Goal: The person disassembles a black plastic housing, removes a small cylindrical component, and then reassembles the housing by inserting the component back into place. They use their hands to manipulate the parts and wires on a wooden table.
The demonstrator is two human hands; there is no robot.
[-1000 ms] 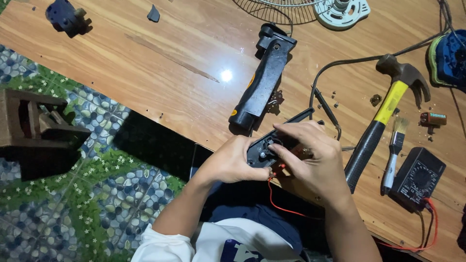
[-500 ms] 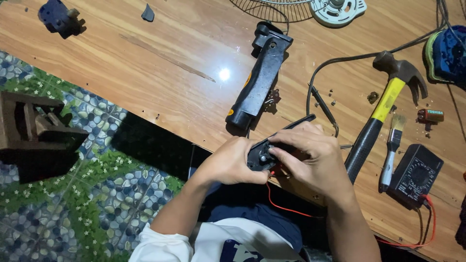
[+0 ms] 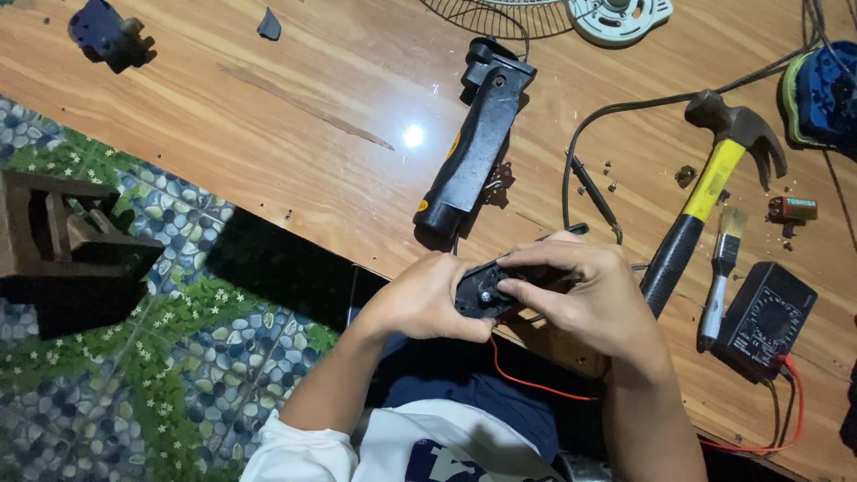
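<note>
Head view, reading left to right: I see a dark wooden block on the pebble-patterned floor, partly cut by the frame edge, and a dark blue part up on the wooden table. My left hand is curled closed around the left side of a small black part, held just off the table's near edge above my lap. My right hand closes over the same part from the right, thumb and forefinger pinched at a small pale stud on its face. Most of that part is hidden under my fingers, so I cannot tell its full shape. A red wire trails down from beneath it. Above my hands lies a long black tool housing. Further right, a hammer with a yellow-and-black handle, a small brush, then a black multimeter. A wire fan guard is cut off at the top.
</note>
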